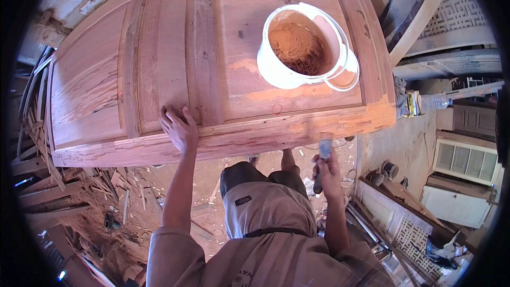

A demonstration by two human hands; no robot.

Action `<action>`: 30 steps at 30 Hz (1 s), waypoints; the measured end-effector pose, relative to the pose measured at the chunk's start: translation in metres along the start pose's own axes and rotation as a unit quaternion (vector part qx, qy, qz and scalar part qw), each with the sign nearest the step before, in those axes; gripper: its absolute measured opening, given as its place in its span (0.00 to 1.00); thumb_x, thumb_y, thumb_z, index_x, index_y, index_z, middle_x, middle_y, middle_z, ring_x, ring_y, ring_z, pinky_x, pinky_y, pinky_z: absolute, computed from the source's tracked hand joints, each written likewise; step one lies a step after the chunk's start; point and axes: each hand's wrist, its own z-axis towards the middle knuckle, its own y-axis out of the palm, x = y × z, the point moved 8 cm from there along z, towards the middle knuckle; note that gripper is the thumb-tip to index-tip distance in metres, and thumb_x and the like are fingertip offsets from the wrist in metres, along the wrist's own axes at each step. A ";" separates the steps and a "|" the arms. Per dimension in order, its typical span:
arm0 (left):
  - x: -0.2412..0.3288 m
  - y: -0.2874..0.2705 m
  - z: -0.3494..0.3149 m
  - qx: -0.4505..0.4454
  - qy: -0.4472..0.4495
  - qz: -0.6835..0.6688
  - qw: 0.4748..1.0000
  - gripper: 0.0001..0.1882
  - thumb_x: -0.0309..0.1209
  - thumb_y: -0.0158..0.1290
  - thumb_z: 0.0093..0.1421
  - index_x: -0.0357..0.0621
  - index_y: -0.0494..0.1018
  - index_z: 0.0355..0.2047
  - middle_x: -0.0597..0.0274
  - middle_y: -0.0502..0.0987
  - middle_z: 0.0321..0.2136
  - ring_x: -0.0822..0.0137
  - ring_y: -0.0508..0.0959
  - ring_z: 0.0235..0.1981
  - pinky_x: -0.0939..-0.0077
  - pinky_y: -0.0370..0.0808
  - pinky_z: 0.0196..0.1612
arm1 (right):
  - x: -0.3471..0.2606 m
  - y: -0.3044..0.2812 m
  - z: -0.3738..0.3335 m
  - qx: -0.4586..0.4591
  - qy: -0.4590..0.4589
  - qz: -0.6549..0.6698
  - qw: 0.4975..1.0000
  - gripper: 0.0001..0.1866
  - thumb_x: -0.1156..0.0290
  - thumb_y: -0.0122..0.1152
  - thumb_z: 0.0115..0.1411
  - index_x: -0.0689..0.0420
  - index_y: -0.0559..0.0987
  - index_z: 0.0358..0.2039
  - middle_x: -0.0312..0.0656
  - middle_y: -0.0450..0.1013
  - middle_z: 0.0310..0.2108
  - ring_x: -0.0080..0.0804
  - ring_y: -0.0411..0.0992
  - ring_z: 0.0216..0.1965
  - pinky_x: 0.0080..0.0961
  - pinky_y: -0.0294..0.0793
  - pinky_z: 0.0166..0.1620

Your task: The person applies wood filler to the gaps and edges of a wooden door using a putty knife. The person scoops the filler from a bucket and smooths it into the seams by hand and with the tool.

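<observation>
A large panelled wooden door (172,64) lies flat in front of me. My left hand (179,127) rests on its near edge, fingers spread over the wood. In my right hand (329,172) is a putty knife (325,148), its blade upright beside the door's near edge and its dark handle below my fingers. Orange filler (374,114) is smeared along the right end of that edge. Farther back on the door stands a white bucket (270,72) holding orange-brown filler paste (295,42); a loop at its right side hangs over the rim.
Wood scraps and shavings (122,186) litter the floor at the left. Boards (419,21) and a patterned panel (457,5) lean at the far right. A glazed white frame (465,162) and a plastic bottle (435,101) are also on the right.
</observation>
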 end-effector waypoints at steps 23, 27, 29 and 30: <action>-0.005 0.008 0.001 -0.002 0.009 -0.003 1.000 0.28 0.47 0.48 0.65 0.33 0.65 0.53 0.39 0.64 0.56 0.43 0.64 0.58 0.49 0.62 0.61 | 0.003 0.059 0.011 0.033 -0.099 -0.552 0.828 0.27 0.62 0.47 0.68 0.34 0.60 0.67 0.59 0.69 0.35 0.61 0.74 0.28 0.51 0.76 0.32; -0.005 0.007 0.000 -0.001 0.010 0.000 1.000 0.29 0.48 0.48 0.65 0.33 0.65 0.53 0.39 0.64 0.56 0.43 0.64 0.59 0.49 0.62 0.61 | 0.006 0.071 0.011 0.001 -0.084 -0.521 0.849 0.31 0.66 0.48 0.65 0.34 0.58 0.68 0.64 0.68 0.46 0.64 0.75 0.30 0.52 0.78 0.35; -0.005 0.007 0.000 -0.002 0.008 -0.001 1.000 0.29 0.47 0.47 0.65 0.32 0.65 0.53 0.39 0.64 0.56 0.43 0.63 0.59 0.49 0.62 0.61 | 0.009 0.072 0.010 0.008 -0.065 -0.542 0.838 0.31 0.67 0.48 0.65 0.34 0.57 0.68 0.64 0.68 0.46 0.64 0.75 0.30 0.52 0.78 0.35; -0.005 0.007 0.000 -0.001 0.008 -0.002 1.000 0.28 0.47 0.47 0.65 0.32 0.65 0.53 0.39 0.64 0.57 0.43 0.63 0.59 0.49 0.62 0.61 | 0.017 0.071 0.009 -0.005 -0.027 -0.568 0.823 0.32 0.67 0.48 0.65 0.34 0.56 0.68 0.64 0.68 0.46 0.64 0.75 0.31 0.52 0.79 0.35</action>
